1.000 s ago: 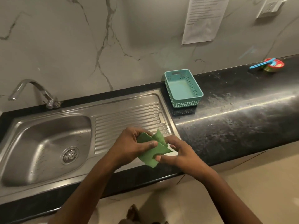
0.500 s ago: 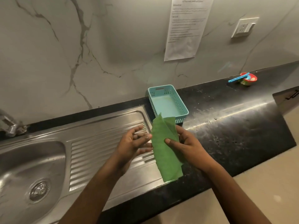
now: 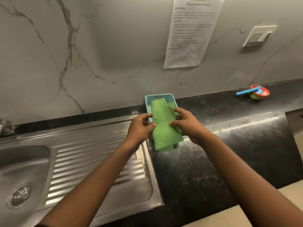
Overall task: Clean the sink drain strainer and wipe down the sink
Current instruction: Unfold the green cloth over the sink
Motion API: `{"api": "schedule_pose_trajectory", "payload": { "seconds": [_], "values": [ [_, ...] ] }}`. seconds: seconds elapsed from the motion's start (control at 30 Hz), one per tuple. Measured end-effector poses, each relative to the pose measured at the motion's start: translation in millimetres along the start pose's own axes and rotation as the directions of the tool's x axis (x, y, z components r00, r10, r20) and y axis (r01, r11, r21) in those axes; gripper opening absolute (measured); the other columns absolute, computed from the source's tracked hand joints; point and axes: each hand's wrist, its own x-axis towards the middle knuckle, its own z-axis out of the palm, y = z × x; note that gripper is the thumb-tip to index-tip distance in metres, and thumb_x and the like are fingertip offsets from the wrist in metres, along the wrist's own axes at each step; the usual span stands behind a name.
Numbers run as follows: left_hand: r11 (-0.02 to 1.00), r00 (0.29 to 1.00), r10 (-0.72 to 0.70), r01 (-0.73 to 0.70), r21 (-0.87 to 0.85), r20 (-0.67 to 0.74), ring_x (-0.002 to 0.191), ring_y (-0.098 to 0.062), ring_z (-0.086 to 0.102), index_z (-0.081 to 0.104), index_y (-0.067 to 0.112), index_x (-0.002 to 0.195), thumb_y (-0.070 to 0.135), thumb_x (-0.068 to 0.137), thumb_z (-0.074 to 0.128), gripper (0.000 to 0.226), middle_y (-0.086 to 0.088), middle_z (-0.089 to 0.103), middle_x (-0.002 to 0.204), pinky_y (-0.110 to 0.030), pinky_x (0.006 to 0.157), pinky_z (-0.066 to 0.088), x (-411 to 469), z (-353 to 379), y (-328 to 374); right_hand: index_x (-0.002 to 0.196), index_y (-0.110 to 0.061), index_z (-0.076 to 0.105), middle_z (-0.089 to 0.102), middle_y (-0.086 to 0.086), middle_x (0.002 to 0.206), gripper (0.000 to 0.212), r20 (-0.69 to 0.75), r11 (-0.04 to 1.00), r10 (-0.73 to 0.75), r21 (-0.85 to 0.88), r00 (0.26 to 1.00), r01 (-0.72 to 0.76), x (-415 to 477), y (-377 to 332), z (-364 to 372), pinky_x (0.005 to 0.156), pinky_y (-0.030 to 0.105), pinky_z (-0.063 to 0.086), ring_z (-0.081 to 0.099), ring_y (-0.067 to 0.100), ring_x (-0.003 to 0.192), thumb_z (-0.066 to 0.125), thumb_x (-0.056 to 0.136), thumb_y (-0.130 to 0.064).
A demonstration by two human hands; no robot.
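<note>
Cloth (image 3: 164, 126), likely light, soft and floppy, hangs folded over the basket (image 3: 157, 96), left hand (image 3: 141, 128) and right hand (image 3: 188, 126) pinching its side edges, seemingly the best hold.

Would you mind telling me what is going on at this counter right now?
A person holds a folded green cloth with both hands, the left hand pinching its left edge and the right hand its right edge. The cloth hangs in front of a teal basket on the black counter, beside the sink. The drain strainer sits in place, untouched.
</note>
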Motion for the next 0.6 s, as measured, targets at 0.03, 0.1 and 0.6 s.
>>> {"api": "schedule_pose_trajectory", "payload": {
  "seconds": [0.03,0.1,0.6],
  "values": [
    [1.0,1.0,-0.013,0.013,0.017,-0.019,0.087,-0.034,0.075,0.065,0.011,0.134,0.002,0.096,0.067,0.039,-0.018,0.072,0.097,-0.054,0.079,0.065,12.5,5.5,3.3,0.145,-0.025,0.057,0.077,0.006,0.108,0.062,-0.017,1.0,0.008,-0.004,1.0,-0.009,16.4,-0.9,-5.9,0.074,0.042,0.065,0.077,0.025,0.096,0.061,0.093,0.01],
    [0.998,0.997,-0.055,0.057,0.032,-0.048,0.078,-0.027,0.073,0.062,0.008,0.137,-0.001,0.095,0.068,0.043,-0.01,0.069,0.084,-0.052,0.076,0.066,39.2,17.0,6.4,0.144,-0.021,0.058,0.077,0.005,0.102,0.062,-0.027,0.999,0.019,-0.04,0.999,-0.02,45.9,-2.2,-15.2,0.067,0.036,0.065,0.077,0.022,0.088,0.063,0.091,0.011],
    [0.909,0.915,-0.382,0.347,-0.233,-0.128,0.068,-0.022,0.068,0.065,0.014,0.101,0.012,0.103,0.046,0.019,-0.009,0.07,0.08,-0.025,0.052,0.054,135.6,91.4,-5.2,0.149,-0.025,0.052,0.074,0.017,0.115,0.057,0.131,0.97,0.164,-0.204,0.978,-0.135,150.5,31.3,-10.8,0.073,0.044,0.064,0.074,0.03,0.091,0.046,0.099,0.001]
  ]
}}
